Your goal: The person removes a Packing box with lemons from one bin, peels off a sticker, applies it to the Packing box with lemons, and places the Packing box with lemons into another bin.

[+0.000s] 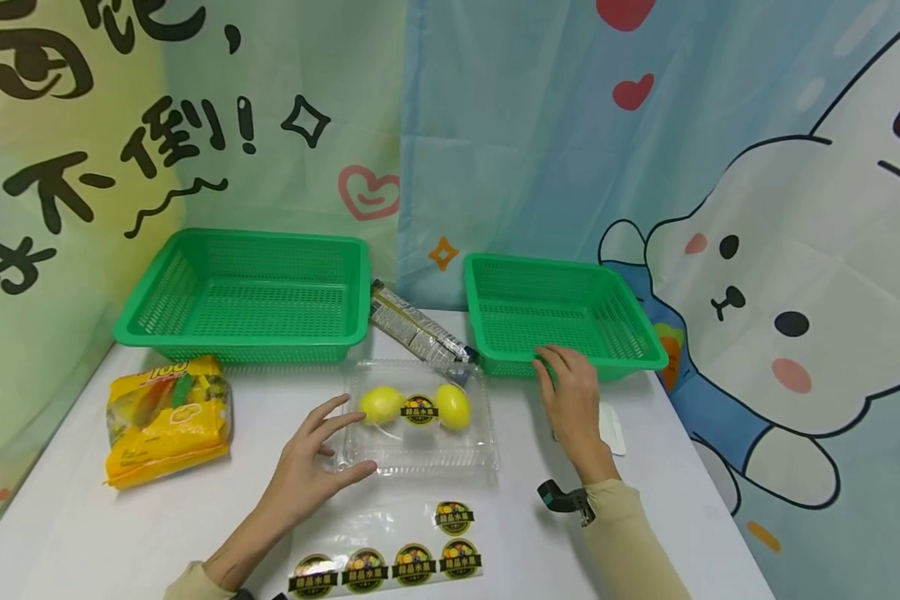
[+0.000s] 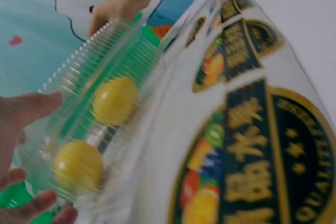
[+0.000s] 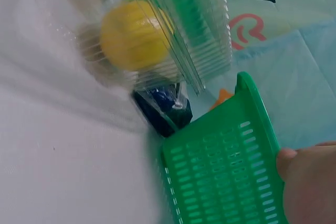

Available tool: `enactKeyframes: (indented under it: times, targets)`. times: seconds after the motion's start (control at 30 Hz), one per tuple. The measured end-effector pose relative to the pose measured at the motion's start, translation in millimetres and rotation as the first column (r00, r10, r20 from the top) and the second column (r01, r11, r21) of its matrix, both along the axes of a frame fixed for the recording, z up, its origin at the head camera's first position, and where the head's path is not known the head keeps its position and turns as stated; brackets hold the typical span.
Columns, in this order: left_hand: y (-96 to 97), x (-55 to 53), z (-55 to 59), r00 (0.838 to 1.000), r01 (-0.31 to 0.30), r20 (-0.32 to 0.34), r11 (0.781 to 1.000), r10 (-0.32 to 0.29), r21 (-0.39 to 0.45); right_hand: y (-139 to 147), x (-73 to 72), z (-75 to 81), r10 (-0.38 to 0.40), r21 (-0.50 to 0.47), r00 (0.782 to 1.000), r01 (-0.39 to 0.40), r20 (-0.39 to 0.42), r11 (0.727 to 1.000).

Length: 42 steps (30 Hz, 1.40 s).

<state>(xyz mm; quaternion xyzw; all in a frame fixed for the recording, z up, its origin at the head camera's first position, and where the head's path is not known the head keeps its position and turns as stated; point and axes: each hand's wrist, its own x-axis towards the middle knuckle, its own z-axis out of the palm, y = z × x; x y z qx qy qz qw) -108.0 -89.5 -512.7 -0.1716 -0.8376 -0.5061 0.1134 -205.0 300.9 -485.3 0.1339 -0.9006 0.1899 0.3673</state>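
A clear plastic clamshell box [image 1: 420, 454] sits closed in the middle of the table, with two yellow lemons [image 1: 382, 406] inside and a round black-and-gold label [image 1: 420, 409] on its lid. My left hand [image 1: 317, 457] is at the box's left side, fingers spread, thumb near the front edge. To the right, my right hand [image 1: 572, 400] pinches the front rim of the smaller green basket [image 1: 495, 360], thumb and fingertips close together there. The right wrist view shows a fingertip [image 3: 286, 162] at that basket's rim [image 3: 257, 103].
Left of the box lies a yellow bag [image 1: 168, 421] before a larger green basket [image 1: 243, 353]. A silver packet [image 1: 420, 325] lies between the baskets, partly behind the box. In front is a label sheet [image 1: 375, 533]. A white item [image 1: 612, 429] shows beside my right wrist.
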Motion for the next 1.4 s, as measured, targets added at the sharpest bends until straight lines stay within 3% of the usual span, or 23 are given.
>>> enactKeyframes:
  times: [0.17, 0.47, 0.77, 0.97, 1.17, 1.4]
  targets:
    - [-0.6, 0.2, -8.1, 0.999, -0.012, -0.049, 1.0, 0.013, 0.011, 2, -2.2, -1.8, 0.018, 0.006, 1.0, -0.018, 0.016, 1.0]
    - [5.0, -0.5, -9.9, 0.983, -0.029, -0.18, 0.995, 0.047, 0.099, 4, -4.7, -4.4, 0.013, 0.003, 1.0, -0.013, -0.003, 1.0]
    - [7.7, 2.7, -9.1, 0.987, -0.041, -0.144, 0.98, 0.07, 0.197, 4, -4.5, -7.0, 0.01, 0.003, 1.0, -0.01, -0.018, 1.0]
    - [7.4, 3.5, -12.7, 0.976, 0.0, -0.209, 0.964, 0.057, 0.265, 2, -3.5, -7.5, 0.006, 0.003, 1.0, -0.006, -0.026, 1.0]
    - [8.2, 3.8, -11.5, 0.98, 0.046, -0.197, 0.941, 0.022, 0.336, 1, -3.4, -8.1, 0.01, 0.0, 0.999, -0.01, -0.046, 1.0]
    - [11.2, 5.9, -6.2, 0.967, 0.082, -0.254, 0.912, 0.026, 0.403, 0, -3.1, -7.0, 0.005, 0.005, 0.999, -0.004, -0.054, 1.0]
